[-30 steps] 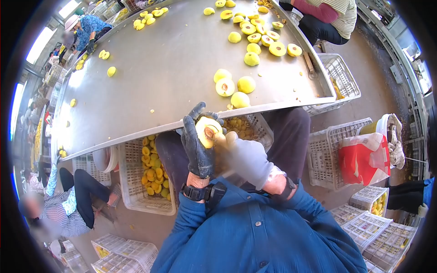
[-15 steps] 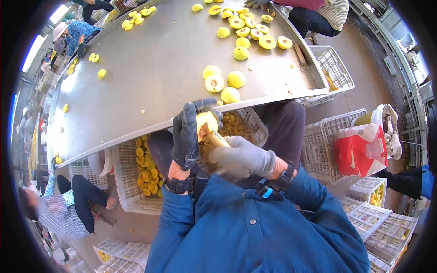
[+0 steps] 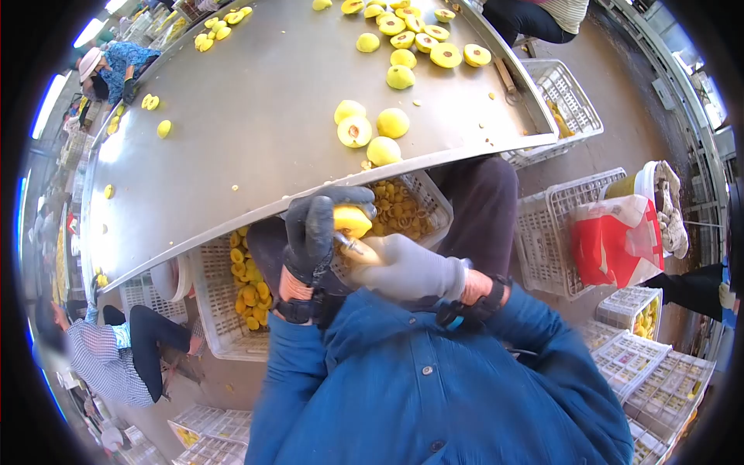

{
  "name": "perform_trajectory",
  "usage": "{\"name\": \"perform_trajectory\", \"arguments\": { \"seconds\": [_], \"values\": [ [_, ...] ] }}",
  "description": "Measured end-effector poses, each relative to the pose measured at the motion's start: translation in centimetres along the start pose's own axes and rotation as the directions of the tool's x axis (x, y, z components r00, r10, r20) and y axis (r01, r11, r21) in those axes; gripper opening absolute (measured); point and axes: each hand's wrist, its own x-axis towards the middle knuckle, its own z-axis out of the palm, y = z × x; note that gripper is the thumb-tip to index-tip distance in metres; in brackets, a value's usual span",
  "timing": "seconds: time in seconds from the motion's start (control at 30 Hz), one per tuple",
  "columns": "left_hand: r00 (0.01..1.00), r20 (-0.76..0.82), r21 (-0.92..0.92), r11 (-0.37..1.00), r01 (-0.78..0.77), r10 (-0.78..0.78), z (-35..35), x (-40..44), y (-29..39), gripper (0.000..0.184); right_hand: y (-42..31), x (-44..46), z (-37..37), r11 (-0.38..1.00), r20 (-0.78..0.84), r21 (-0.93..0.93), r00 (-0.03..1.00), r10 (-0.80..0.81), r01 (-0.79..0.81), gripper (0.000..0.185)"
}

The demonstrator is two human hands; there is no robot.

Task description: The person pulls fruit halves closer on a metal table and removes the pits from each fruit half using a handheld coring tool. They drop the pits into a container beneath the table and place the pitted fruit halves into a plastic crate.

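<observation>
tool handle (image 3: pixel 361 252): part-hidden by right hand (image 3: pixel 407 267) | striped-top person (image 3: pixel 536 18): cut by top edge

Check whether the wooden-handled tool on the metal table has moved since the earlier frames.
No: judged against the metal table, the wooden-handled tool lies in the same place near the right rim.

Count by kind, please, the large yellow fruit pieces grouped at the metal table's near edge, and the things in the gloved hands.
Yellow fruit half, cut face showing: 1
Rounded yellow fruit pieces, no cut face showing: 3
Yellow fruit in black-gloved left hand: 1
Pale-handled metal tool in grey-gloved right hand: 1
Total: 6
</observation>
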Motion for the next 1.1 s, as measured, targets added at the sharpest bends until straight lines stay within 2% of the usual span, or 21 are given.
{"name": "perform_trajectory", "arguments": {
  "seconds": [0.03, 0.07, 0.13, 0.23, 0.33, 0.37, 0.43, 0.53, 0.6, 0.63, 0.67, 0.7, 0.73, 0.8, 0.83, 0.87, 0.9, 0.93, 0.97, 1.07, 1.1],
  "values": [
    [0.993, 0.11, 0.057, 0.998, 0.03, -0.036, -0.5, 0.5, 0.1, 0.056, 0.9, 0.0, -0.1, 0.972, -0.051, -0.208, 0.992, -0.118, 0.105, 0.026],
    [0.973, 0.218, 0.119, 0.992, 0.047, -0.072, -0.9, 1.0, 0.1, 0.059, 2.1, 0.3, 0.0, 0.976, -0.063, -0.114, 0.979, -0.194, 0.186, 0.021],
    [0.979, 0.176, -0.125, 0.984, 0.123, -0.1, -0.3, 0.6, -0.2, 0.061, 3.1, 0.1, 0.1, 0.961, 0.116, 0.275, 0.993, -0.009, -0.023, 0.018],
    [0.966, 0.039, -0.394, 0.885, 0.249, -0.254, 1.1, -0.2, -0.6, 0.067, 3.5, 0.1, 0.9, 0.878, 0.189, 0.467, 0.982, 0.016, -0.104, 0.017],
    [0.926, -0.079, -0.614, 0.75, 0.247, -0.369, 2.4, -0.5, -1.2, 0.068, 1.1, 0.2, 1.1, 0.961, 0.025, 0.27, 0.999, 0.049, -0.053, 0.017],
    [0.936, -0.065, -0.582, 0.775, 0.246, -0.345, 2.2, -0.6, -1.2, 0.068, 1.1, 0.5, 0.4, 0.983, 0.076, 0.155, 0.993, 0.088, -0.099, 0.018],
    [0.958, -0.028, -0.517, 0.825, 0.23, -0.285, 1.8, -0.3, -0.9, 0.067, -0.1, 0.3, -0.7, 0.971, 0.179, 0.201, 0.979, 0.097, -0.132, 0.02],
    [0.994, 0.074, -0.201, 0.975, 0.095, -0.082, 1.1, -0.2, -0.7, 0.065, 3.5, 1.9, -0.8, 0.948, 0.234, 0.267, 0.943, -0.237, 0.172, 0.02],
    [0.955, 0.195, -0.351, 0.894, 0.28, -0.223, 0.2, 0.9, -0.1, 0.063, 1.7, 1.4, -1.8, 0.97, 0.281, 0.241, 0.954, -0.104, 0.034, 0.018],
    [0.956, 0.101, -0.467, 0.835, 0.291, -0.277, 0.5, 0.7, -1.6, 0.063, 0.6, 1.5, -2.0, 0.974, 0.307, 0.225, 0.951, -0.041, -0.03, 0.018],
    [0.932, 0.039, -0.65, 0.699, 0.298, -0.361, 0.7, 0.4, -2.8, 0.063, 1.8, 2.4, -2.0, 0.964, 0.281, 0.237, 0.959, 0.049, -0.119, 0.016],
    [0.894, -0.005, -0.804, 0.534, 0.263, -0.448, 0.8, 0.1, -3.7, 0.063, 3.2, 2.9, -2.1, 0.963, 0.286, 0.267, 0.957, -0.044, -0.035, 0.015],
    [0.86, -0.151, -0.761, 0.613, 0.214, -0.488, 1.1, -0.2, -4.2, 0.063, 4.0, 3.1, -2.2, 0.954, 0.294, 0.298, 0.946, -0.137, 0.046, 0.014],
    [0.799, -0.232, -0.807, 0.569, 0.161, -0.555, 0.0, -0.7, -5.5, 0.063, 4.5, 2.5, -2.8, 0.931, 0.274, 0.355, 0.961, -0.022, -0.08, 0.019],
    [0.773, -0.263, -0.814, 0.562, 0.143, -0.578, -0.5, -0.9, -5.6, 0.064, 5.8, 3.3, -3.4, 0.987, 0.154, -0.02, 0.975, 0.158, -0.156, 0.022],
    [0.793, -0.282, -0.797, 0.592, 0.12, -0.54, -1.1, -1.3, -5.8, 0.064, 7.0, 3.5, -3.8, 0.75, -0.026, -0.658, 0.998, 0.065, -0.067, 0.023],
    [0.81, -0.297, -0.777, 0.621, 0.102, -0.505, -1.6, -1.9, -6.0, 0.064, 6.0, 2.9, -3.8, 0.386, -0.09, -0.913, 0.988, 0.124, -0.132, 0.026],
    [0.828, -0.307, -0.755, 0.649, 0.088, -0.469, -2.2, -2.4, -5.9, 0.064, 9.2, 2.9, -4.6, 0.436, -0.204, -0.876, 0.978, 0.053, -0.207, 0.026],
    [0.805, -0.368, -0.69, 0.717, 0.099, -0.465, -2.8, -2.7, -5.1, 0.063, 9.6, 2.6, -4.8, 0.552, -0.246, -0.813, 0.969, -0.036, -0.185, 0.025],
    [0.747, -0.484, -0.523, 0.835, 0.171, -0.456, -5.6, -5.2, -3.5, 0.061, 8.1, 2.0, -4.0, 0.588, -0.281, -0.783, 0.959, -0.043, -0.203, 0.028],
    [0.74, -0.57, -0.338, 0.923, 0.185, -0.357, -8.2, -6.7, -4.6, 0.053, 8.9, 1.9, -3.9, 0.58, -0.281, -0.791, 0.958, -0.062, -0.194, 0.03]
  ]
}}
